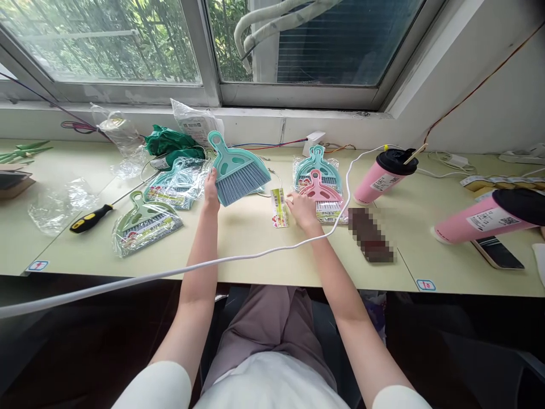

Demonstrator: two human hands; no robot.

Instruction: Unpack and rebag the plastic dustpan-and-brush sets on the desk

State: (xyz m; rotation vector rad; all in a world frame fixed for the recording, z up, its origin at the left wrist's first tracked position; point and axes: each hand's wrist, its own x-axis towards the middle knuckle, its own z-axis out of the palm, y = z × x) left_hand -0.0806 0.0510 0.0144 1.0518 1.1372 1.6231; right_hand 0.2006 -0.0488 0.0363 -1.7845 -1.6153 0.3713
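Note:
My left hand [211, 190] grips a teal dustpan [219, 147] with a grey-bristled brush [242, 180] in it, raised above the table. The hand is closed around its left edge. My right hand [303, 210] rests low over the table, fingers curled together at the right edge of a printed card tag [280, 209] on a string. Whether they pinch the tag I cannot make out. Just beyond this hand lies a pink dustpan set [322, 190], overlapping a wrapped teal set [317, 162]. Left of my left hand are a wrapped green set [145, 227] and wrapped teal sets [172, 184].
A white cable [247, 255] crosses in front of me, over my right forearm. Pink cups [374, 179] and a phone [498, 251] stand or lie at right. A screwdriver [91, 220], clear plastic bags [62, 204] and a green bundle [170, 142] are at left.

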